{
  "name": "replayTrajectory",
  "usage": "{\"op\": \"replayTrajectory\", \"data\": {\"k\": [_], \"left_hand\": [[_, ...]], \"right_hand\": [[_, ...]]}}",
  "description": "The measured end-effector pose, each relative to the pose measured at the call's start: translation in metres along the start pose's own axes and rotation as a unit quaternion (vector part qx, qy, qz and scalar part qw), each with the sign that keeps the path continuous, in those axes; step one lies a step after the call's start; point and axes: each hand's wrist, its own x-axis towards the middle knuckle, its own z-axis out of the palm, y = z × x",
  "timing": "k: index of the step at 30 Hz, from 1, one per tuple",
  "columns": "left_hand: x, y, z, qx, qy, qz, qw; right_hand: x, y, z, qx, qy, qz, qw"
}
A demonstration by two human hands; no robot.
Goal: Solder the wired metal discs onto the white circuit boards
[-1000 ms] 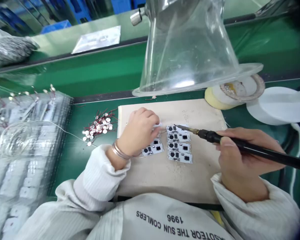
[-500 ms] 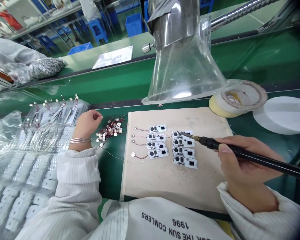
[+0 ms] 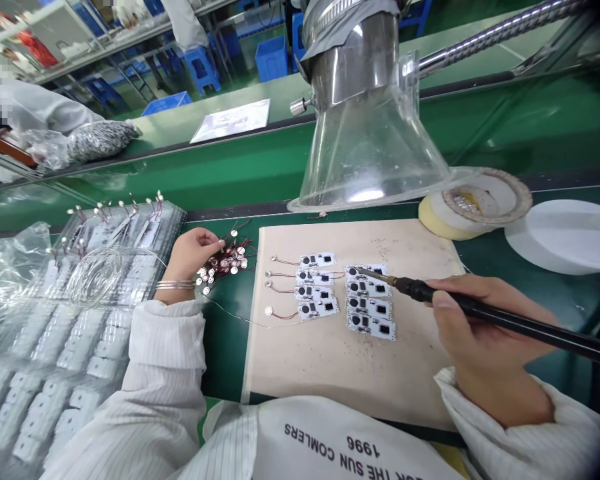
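My right hand (image 3: 485,327) grips a black soldering iron (image 3: 460,303) like a pen. Its tip hovers over or touches the top board of the right column of white circuit boards (image 3: 370,307); contact is unclear. My left hand (image 3: 196,252) reaches the pile of small silver discs with red and black wires (image 3: 225,260), thumb and fingertips pinched at a small wired disc (image 3: 222,244) on its edge. Left of the right column lie several white circuit boards (image 3: 317,293), each with a wired disc stretched out to its left. All rest on a beige board (image 3: 305,367).
A clear fume hood (image 3: 370,160) hangs over the back of the beige board. Tape rolls (image 3: 440,217) stand at back right. On the left are stacked plastic trays (image 3: 70,333) with a coil of solder wire (image 3: 97,277). Another person's sleeve (image 3: 50,107) shows across the bench.
My left hand has moved right to the disc pile, its fingertips now at a wired disc. The soldering iron stays over the top right board. The view has shifted slightly.
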Motion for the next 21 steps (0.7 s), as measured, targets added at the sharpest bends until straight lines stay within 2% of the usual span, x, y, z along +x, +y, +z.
{"op": "replayTrajectory", "data": {"k": [2,5,8,11,15,21], "left_hand": [[-0.001,-0.003,-0.001,-0.04,0.012,-0.009,0.999],[-0.002,-0.007,0.0,-0.082,0.037,-0.015,0.996],[-0.003,-0.009,0.0,-0.111,0.056,-0.022,0.992],[-0.004,-0.008,-0.002,-0.135,0.045,-0.028,0.989],[-0.003,-0.007,-0.006,-0.152,0.028,-0.039,0.987],[-0.008,0.005,-0.006,-0.208,0.044,-0.031,0.977]], "right_hand": [[0.0,0.002,-0.001,-0.005,-0.003,-0.001,1.0],[-0.004,0.0,-0.003,-0.018,-0.022,0.044,0.999],[-0.005,-0.003,-0.004,-0.02,-0.032,0.039,0.999],[-0.005,-0.005,-0.003,-0.022,-0.025,0.028,0.999],[-0.006,-0.007,-0.001,-0.032,-0.018,0.072,0.997],[-0.003,-0.004,-0.001,-0.007,-0.005,0.001,1.0]]}}
